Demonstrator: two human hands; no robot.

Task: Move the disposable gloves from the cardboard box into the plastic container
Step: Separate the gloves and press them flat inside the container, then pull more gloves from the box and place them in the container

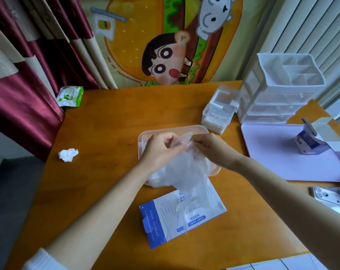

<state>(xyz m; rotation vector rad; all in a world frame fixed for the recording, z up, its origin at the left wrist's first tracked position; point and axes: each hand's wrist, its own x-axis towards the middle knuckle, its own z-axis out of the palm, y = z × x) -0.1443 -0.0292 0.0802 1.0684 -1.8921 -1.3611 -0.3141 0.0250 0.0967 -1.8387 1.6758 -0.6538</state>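
Note:
A clear plastic container (200,129) sits at the middle of the wooden table. Both hands are above it. My left hand (161,149) and my right hand (210,147) each pinch the top of a bunch of thin, see-through disposable gloves (188,172). The gloves hang from the hands, down over the container's near edge, onto the box below. The white and blue cardboard glove box (165,219) lies flat on the table just in front of the container. More pale gloves lie inside the container, partly hidden by my hands.
A crumpled tissue (68,154) and a wet-wipe pack (69,96) lie at the left. At the right are small clear boxes (218,114), a white drawer organiser (278,94), a lilac mat (278,158) bearing an open carton (313,142), and a phone (329,197).

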